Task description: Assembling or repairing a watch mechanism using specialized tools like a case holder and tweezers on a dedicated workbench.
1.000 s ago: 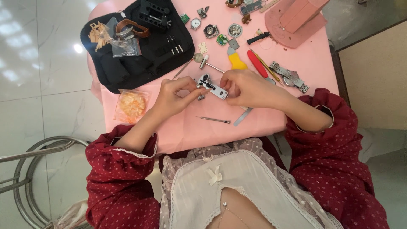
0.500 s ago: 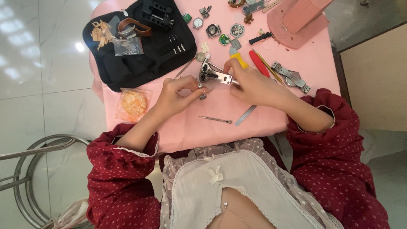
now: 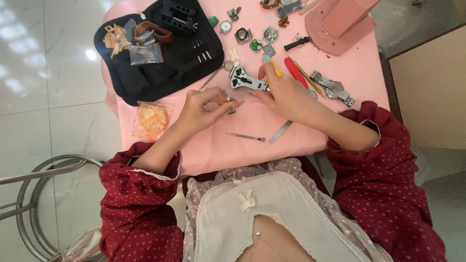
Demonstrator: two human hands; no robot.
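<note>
Wrench (image 3: 244,79) lies level, head leftward.

Right hand (image 3: 286,94) moved metal case tool (image 3: 245,80) up table, away from left hand (image 3: 204,106).

Two packages are seen on the pink desk (image 3: 340,92). A small clear plastic bag (image 3: 145,54), roughly square and crumpled, is laid on the black tool case (image 3: 160,77) at the upper left. A second clear bag (image 3: 151,119), filled with orange pieces, is placed just below that case, beside the left forearm.
</note>
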